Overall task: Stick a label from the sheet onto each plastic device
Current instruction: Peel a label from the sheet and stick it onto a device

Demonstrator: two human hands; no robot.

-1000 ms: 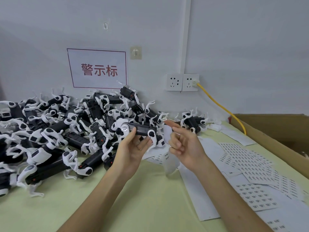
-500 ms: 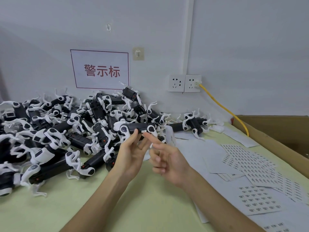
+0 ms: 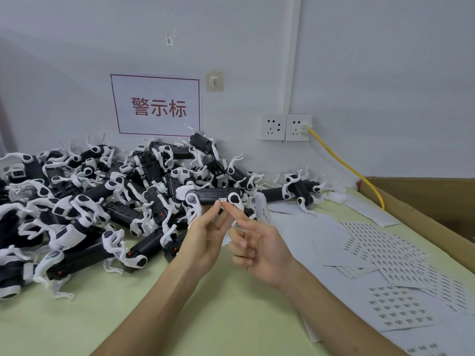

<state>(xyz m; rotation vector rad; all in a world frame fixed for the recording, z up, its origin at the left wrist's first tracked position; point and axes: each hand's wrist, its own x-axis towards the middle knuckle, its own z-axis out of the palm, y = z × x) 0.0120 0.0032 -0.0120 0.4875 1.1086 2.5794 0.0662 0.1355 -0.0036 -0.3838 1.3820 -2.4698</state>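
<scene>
Labelling at the pale green table.
Left hand grips a black-and-white plastic device from below; right hand, loose and holding nothing, touches 1 fingertip to its small white label. Red-bordered white wall sign reads "警示标".

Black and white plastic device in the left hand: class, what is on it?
On the black and white plastic device, a small white label sits at the index fingertip of the right hand. The left hand covers its underside.

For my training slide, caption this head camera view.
Left hand holds a black-and-white plastic device while the right hand touches a small white label on it.
</scene>
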